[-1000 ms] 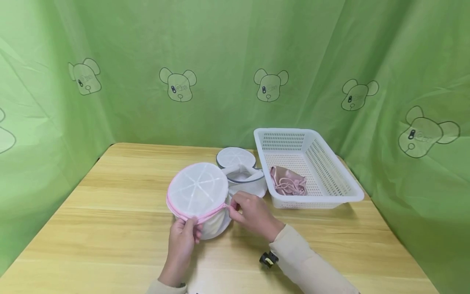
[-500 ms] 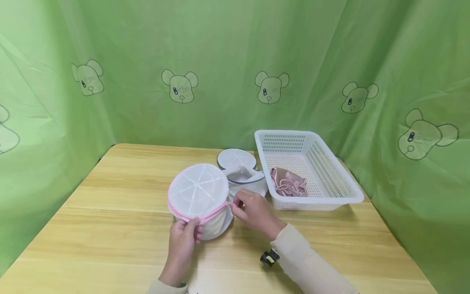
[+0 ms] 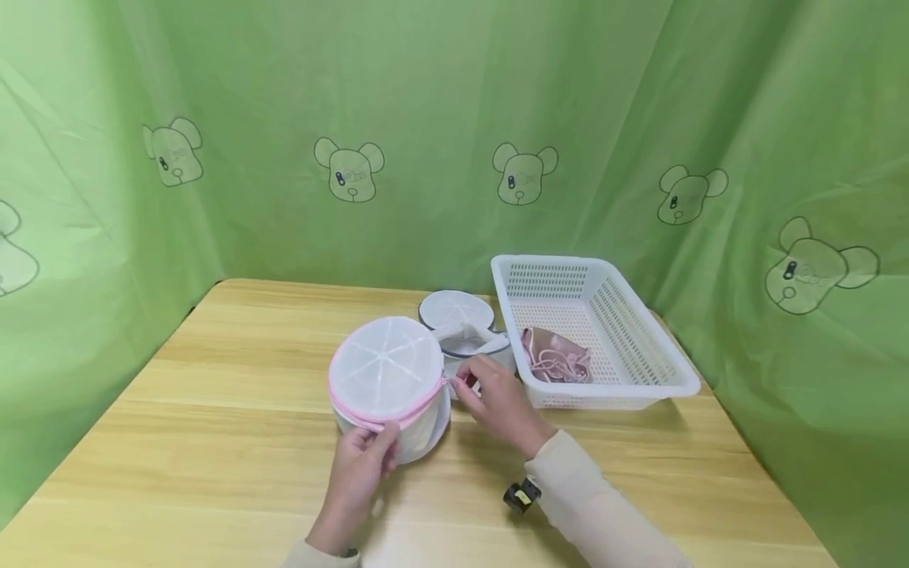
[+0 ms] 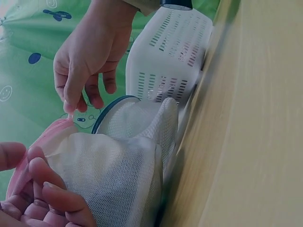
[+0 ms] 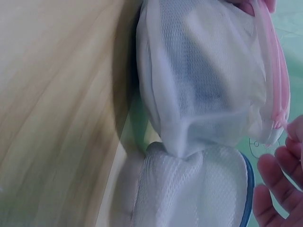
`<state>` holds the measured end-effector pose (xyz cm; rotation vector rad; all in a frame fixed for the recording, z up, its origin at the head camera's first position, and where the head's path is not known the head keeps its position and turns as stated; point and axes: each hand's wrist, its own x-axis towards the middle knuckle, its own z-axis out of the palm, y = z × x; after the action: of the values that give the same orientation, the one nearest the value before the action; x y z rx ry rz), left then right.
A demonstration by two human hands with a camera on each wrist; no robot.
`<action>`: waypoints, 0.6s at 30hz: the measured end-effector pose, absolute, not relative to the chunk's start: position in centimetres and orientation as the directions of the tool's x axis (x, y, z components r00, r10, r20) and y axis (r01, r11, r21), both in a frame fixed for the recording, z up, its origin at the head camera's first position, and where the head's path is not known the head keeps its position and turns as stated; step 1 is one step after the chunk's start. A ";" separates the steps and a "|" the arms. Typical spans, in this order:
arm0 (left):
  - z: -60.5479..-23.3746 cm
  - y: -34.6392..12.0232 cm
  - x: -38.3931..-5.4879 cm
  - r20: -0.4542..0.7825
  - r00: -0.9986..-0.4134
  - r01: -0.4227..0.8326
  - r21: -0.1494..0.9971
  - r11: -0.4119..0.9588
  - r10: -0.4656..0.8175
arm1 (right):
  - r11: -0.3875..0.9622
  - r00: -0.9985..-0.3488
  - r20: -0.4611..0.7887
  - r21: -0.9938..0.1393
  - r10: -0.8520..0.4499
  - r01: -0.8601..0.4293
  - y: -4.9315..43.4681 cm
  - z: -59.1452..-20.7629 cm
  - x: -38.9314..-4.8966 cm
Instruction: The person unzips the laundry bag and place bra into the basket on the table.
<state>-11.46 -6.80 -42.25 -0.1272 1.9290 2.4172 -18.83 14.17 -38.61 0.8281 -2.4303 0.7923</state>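
A round white mesh laundry bag (image 3: pixel 387 367) with a pink zipper edge stands on the table, its lid lying over the top. At its front, my left hand (image 3: pixel 358 465) grips the pink rim between thumb and fingers. My right hand (image 3: pixel 500 402) pinches the zipper pull (image 5: pixel 283 124) at the bag's right side. Something pale shows through the mesh wall (image 5: pixel 222 56) in the right wrist view. Just behind is a second mesh laundry bag (image 3: pixel 472 347) with dark blue edging, its lid folded back and its mouth uncovered.
A white plastic basket (image 3: pixel 642 390) stands at the right, close beside the blue-edged bag. Inside it lies a pink satin drawstring pouch (image 3: pixel 557 355). Green curtain (image 3: pixel 426 79) surrounds the back and sides of the wooden table (image 3: pixel 213 442).
My right hand has shifted slightly right and back along the bag's rim with the zipper pull. My left hand still grips the front rim, its thumb a little further right.
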 end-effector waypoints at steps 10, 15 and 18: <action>-42.8 -6.6 -11.6 -0.070 -0.997 -0.071 0.982 -0.174 0.013 | 0.548 -0.601 0.676 -0.336 -0.425 -0.766 12.1 -38.4 -17.4; -42.9 -6.4 -11.5 -0.041 -0.998 -0.049 0.986 -0.161 0.054 | 0.446 -0.515 0.682 -0.299 -0.519 -0.844 9.8 -37.4 -16.0; -43.0 -6.2 -11.5 -0.034 -0.996 -0.046 0.987 -0.155 0.080 | 0.483 -0.516 0.646 -0.249 -0.562 -0.839 8.5 -37.0 -15.5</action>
<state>-11.51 -6.20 -42.99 0.0396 1.9856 2.3266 -15.49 8.51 -37.02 1.1578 -2.2475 0.7600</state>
